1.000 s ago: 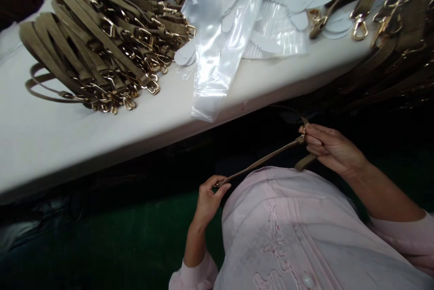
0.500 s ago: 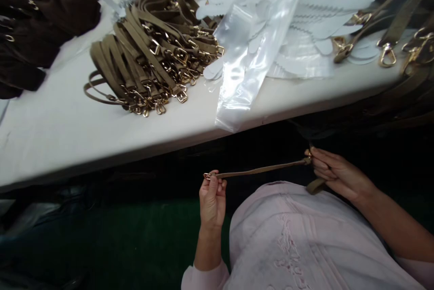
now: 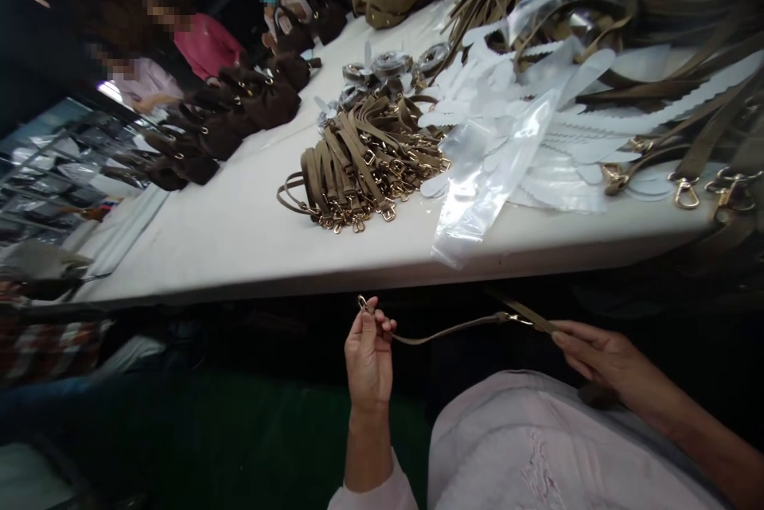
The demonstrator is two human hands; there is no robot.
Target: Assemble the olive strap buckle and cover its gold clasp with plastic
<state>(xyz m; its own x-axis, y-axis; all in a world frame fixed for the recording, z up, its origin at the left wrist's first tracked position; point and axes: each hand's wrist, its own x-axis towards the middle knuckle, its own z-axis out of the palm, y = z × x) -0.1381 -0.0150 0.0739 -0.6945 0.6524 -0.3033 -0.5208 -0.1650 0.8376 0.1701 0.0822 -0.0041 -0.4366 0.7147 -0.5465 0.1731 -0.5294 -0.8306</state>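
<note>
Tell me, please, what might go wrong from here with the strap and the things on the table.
The strap sags between the left hand and the right hand, so its metal end might slip loose. The clear plastic sleeves reach the front edge of the table and could slide off if brushed. In the strap pile, crowded metal fittings may snag one another.

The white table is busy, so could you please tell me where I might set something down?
The table is bare on the left, between the dark bags, the heap of straps and the front edge. Right of that heap it is crowded with plastic sleeves, white pieces and clasped straps.
</note>
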